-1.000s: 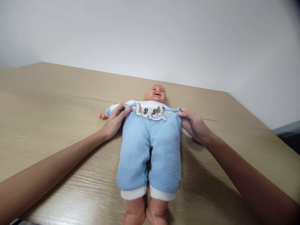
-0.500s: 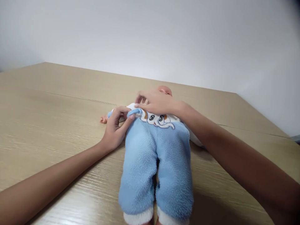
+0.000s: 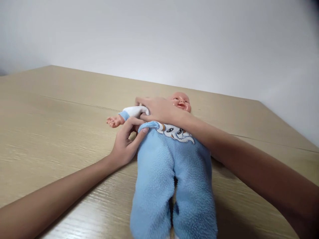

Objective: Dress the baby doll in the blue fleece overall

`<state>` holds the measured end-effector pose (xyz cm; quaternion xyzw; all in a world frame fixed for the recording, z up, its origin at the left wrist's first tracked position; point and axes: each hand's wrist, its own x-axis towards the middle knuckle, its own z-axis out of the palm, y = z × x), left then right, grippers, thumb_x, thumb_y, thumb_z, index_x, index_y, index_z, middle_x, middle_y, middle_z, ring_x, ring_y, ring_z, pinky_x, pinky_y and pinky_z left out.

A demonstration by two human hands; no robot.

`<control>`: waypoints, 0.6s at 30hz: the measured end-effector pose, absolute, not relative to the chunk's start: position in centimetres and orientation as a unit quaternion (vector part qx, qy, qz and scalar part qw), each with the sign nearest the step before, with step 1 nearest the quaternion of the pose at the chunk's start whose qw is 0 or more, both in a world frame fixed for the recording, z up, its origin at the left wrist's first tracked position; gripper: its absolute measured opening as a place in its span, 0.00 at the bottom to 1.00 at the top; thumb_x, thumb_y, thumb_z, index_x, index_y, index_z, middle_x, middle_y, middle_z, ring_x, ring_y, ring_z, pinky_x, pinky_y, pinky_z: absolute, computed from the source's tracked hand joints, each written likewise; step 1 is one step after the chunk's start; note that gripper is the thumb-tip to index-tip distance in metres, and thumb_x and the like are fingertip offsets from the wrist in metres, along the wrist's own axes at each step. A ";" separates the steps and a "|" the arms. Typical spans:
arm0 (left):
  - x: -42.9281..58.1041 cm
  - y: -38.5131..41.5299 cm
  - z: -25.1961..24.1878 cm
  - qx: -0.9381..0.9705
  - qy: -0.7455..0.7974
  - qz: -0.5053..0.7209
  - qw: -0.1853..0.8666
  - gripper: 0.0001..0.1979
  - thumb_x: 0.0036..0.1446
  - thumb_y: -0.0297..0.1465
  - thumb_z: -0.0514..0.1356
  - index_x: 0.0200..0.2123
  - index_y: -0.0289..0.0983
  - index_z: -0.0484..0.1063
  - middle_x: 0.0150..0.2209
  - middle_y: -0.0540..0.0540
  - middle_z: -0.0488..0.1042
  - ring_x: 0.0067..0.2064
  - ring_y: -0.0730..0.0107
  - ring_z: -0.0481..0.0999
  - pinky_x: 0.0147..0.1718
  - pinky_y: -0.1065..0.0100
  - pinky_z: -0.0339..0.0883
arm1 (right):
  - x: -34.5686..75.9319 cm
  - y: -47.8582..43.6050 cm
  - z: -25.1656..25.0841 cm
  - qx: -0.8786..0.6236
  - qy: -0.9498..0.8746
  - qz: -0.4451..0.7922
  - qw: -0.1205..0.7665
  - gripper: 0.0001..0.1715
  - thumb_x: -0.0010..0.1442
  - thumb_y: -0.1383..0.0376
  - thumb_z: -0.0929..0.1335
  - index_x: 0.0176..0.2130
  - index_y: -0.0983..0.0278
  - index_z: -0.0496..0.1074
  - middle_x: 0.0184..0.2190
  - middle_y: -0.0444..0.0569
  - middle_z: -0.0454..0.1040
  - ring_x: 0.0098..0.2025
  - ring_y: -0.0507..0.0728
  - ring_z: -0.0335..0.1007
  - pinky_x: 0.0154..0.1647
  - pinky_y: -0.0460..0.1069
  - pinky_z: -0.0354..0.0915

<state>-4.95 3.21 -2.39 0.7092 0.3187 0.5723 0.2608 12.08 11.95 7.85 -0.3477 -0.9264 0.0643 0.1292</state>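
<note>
A baby doll (image 3: 181, 100) lies on its back on the wooden table (image 3: 62, 109), its head pointing away from me. It wears fluffy light-blue trousers (image 3: 171, 179) and a white top with an elephant picture (image 3: 175, 131). My left hand (image 3: 127, 142) pinches the trousers' blue waistband at the doll's side. My right hand (image 3: 157, 111) reaches across the doll's chest and lies curled on the white sleeve at its shoulder. The doll's small arm (image 3: 117, 120) sticks out to the left. The doll's feet are out of view at the bottom.
The light wooden table runs to a plain white wall (image 3: 159, 36) at the back. A seam (image 3: 82, 106) crosses the tabletop behind the doll.
My right hand left the waistband on the doll's right side and crossed over its chest to the shoulder on the left. The doll's face shows again. The doll sits closer and lower in view.
</note>
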 end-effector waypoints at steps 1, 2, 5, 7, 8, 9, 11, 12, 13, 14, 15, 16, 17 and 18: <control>-5.0 3.1 -2.4 0.721 0.313 0.570 0.241 0.02 0.75 0.32 0.63 0.45 0.41 0.73 0.38 0.50 0.72 0.39 0.69 0.72 0.40 0.65 0.66 | 12.7 11.9 7.7 -0.361 -0.915 0.079 0.164 0.19 0.63 0.65 0.68 0.53 0.61 0.75 0.43 0.51 0.84 0.40 0.60 0.75 0.38 0.52 0.58; -5.0 3.0 -2.4 0.735 0.304 0.567 0.214 0.02 0.74 0.30 0.63 0.45 0.41 0.72 0.38 0.50 0.73 0.39 0.70 0.72 0.39 0.65 0.66 | 13.3 12.0 7.5 -0.373 -0.902 0.101 0.194 0.19 0.61 0.66 0.68 0.53 0.61 0.74 0.43 0.50 0.84 0.41 0.60 0.75 0.39 0.52 0.59; -5.0 2.5 -2.1 0.770 0.283 0.563 0.103 0.05 0.72 0.27 0.64 0.47 0.42 0.72 0.38 0.49 0.74 0.39 0.68 0.74 0.41 0.64 0.69 | 15.0 12.1 7.1 -0.375 -0.872 0.191 0.250 0.23 0.57 0.71 0.66 0.52 0.61 0.73 0.44 0.47 0.84 0.43 0.59 0.76 0.43 0.51 0.64; -5.1 2.3 -2.0 0.772 0.293 0.563 0.035 0.07 0.71 0.28 0.64 0.49 0.43 0.72 0.44 0.46 0.75 0.46 0.62 0.76 0.48 0.59 0.71 | 15.8 12.0 6.9 -0.366 -0.862 0.234 0.260 0.27 0.53 0.75 0.65 0.51 0.60 0.73 0.44 0.46 0.83 0.45 0.59 0.77 0.45 0.51 0.66; -5.1 2.2 -2.0 0.767 0.301 0.567 0.010 0.07 0.70 0.29 0.64 0.49 0.43 0.73 0.47 0.44 0.75 0.49 0.59 0.76 0.51 0.56 0.71 | 16.0 11.9 6.9 -0.366 -0.860 0.241 0.261 0.28 0.52 0.76 0.65 0.51 0.60 0.73 0.43 0.45 0.83 0.45 0.59 0.78 0.45 0.51 0.67; -5.1 2.2 -2.1 0.761 0.307 0.572 -0.005 0.08 0.70 0.31 0.65 0.50 0.44 0.73 0.50 0.43 0.73 0.53 0.56 0.76 0.54 0.52 0.71 | 16.2 11.7 6.9 -0.368 -0.860 0.238 0.261 0.29 0.51 0.76 0.65 0.51 0.60 0.73 0.44 0.45 0.84 0.45 0.59 0.78 0.46 0.51 0.67; -5.1 2.2 -2.3 0.747 0.305 0.591 0.000 0.08 0.70 0.35 0.64 0.51 0.46 0.73 0.54 0.41 0.70 0.57 0.52 0.75 0.59 0.47 0.71 | 16.2 11.2 6.8 -0.372 -0.864 0.217 0.260 0.28 0.52 0.77 0.65 0.51 0.61 0.75 0.44 0.47 0.84 0.46 0.60 0.79 0.48 0.52 0.68; -5.1 2.3 -2.5 0.740 0.298 0.602 0.018 0.07 0.71 0.37 0.63 0.51 0.46 0.73 0.55 0.40 0.69 0.59 0.51 0.75 0.60 0.46 0.71 | 16.1 11.0 6.8 -0.371 -0.867 0.205 0.262 0.27 0.53 0.77 0.65 0.50 0.61 0.76 0.45 0.48 0.85 0.47 0.61 0.79 0.49 0.53 0.68; -5.0 2.4 -2.7 0.732 0.292 0.614 0.041 0.06 0.72 0.38 0.61 0.50 0.46 0.72 0.55 0.40 0.70 0.59 0.51 0.75 0.62 0.44 0.71 | 15.9 10.9 6.7 -0.368 -0.869 0.196 0.266 0.27 0.53 0.77 0.65 0.50 0.62 0.77 0.46 0.49 0.85 0.48 0.61 0.79 0.50 0.53 0.68; -5.0 2.5 -2.9 0.723 0.285 0.626 0.065 0.06 0.73 0.39 0.60 0.49 0.46 0.71 0.55 0.40 0.71 0.59 0.51 0.76 0.62 0.44 0.71 | 15.8 10.8 6.6 -0.364 -0.871 0.190 0.271 0.27 0.53 0.78 0.65 0.50 0.62 0.77 0.47 0.49 0.85 0.49 0.61 0.79 0.51 0.53 0.68; -4.9 2.7 -3.1 0.715 0.276 0.636 0.087 0.06 0.74 0.39 0.59 0.49 0.47 0.70 0.54 0.41 0.72 0.57 0.52 0.77 0.61 0.44 0.71 | 15.6 10.7 6.5 -0.359 -0.873 0.186 0.273 0.27 0.53 0.78 0.65 0.49 0.62 0.78 0.48 0.50 0.85 0.50 0.61 0.79 0.52 0.53 0.68; -4.9 2.8 -3.2 0.709 0.268 0.643 0.106 0.05 0.75 0.39 0.58 0.49 0.47 0.69 0.52 0.42 0.73 0.55 0.54 0.77 0.60 0.46 0.72 | 15.5 10.7 6.4 -0.355 -0.875 0.183 0.273 0.27 0.53 0.79 0.65 0.49 0.62 0.79 0.48 0.50 0.84 0.51 0.61 0.79 0.53 0.53 0.68; -4.8 2.8 -3.2 0.704 0.262 0.649 0.122 0.05 0.75 0.39 0.58 0.50 0.47 0.68 0.50 0.43 0.74 0.53 0.56 0.78 0.58 0.48 0.73 | 15.4 10.6 6.4 -0.352 -0.878 0.182 0.270 0.26 0.54 0.78 0.66 0.49 0.62 0.79 0.49 0.51 0.84 0.52 0.61 0.78 0.55 0.54 0.68; -4.7 2.9 -3.2 0.696 0.262 0.655 0.138 0.05 0.76 0.39 0.58 0.50 0.46 0.67 0.48 0.44 0.74 0.52 0.58 0.77 0.56 0.51 0.73 | 15.3 10.5 6.4 -0.352 -0.878 0.185 0.265 0.24 0.55 0.78 0.66 0.49 0.62 0.79 0.50 0.51 0.84 0.53 0.61 0.78 0.55 0.53 0.68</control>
